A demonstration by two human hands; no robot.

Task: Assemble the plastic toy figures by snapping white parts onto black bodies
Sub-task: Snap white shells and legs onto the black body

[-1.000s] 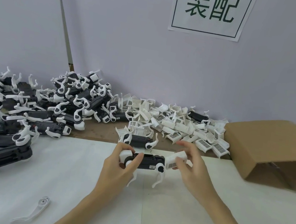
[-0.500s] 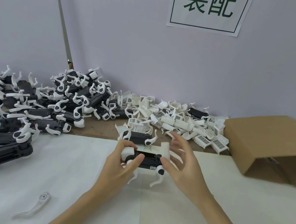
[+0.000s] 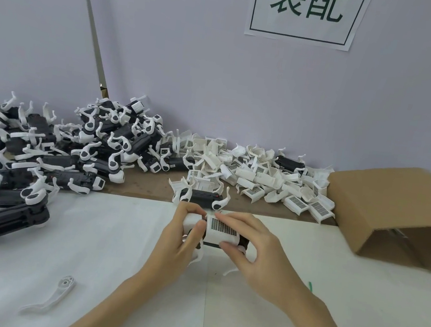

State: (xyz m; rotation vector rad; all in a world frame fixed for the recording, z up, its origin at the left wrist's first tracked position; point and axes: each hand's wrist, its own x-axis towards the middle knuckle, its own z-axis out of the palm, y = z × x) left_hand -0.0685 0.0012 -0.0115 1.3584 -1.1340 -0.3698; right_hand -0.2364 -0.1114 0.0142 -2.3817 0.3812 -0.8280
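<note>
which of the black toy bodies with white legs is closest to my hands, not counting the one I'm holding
The lone figure lying just beyond your left hand and right hand, on the brown strip at the white mat's edge, apart from both piles.

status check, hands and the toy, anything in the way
Left hand grips toy body. Right hand presses white grille cover onto it. Nothing blocking; spare white leg lies clear, near left.

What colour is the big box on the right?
The cardboard box is plain brown, seen best in the head view, beside the pile of white parts.
</note>
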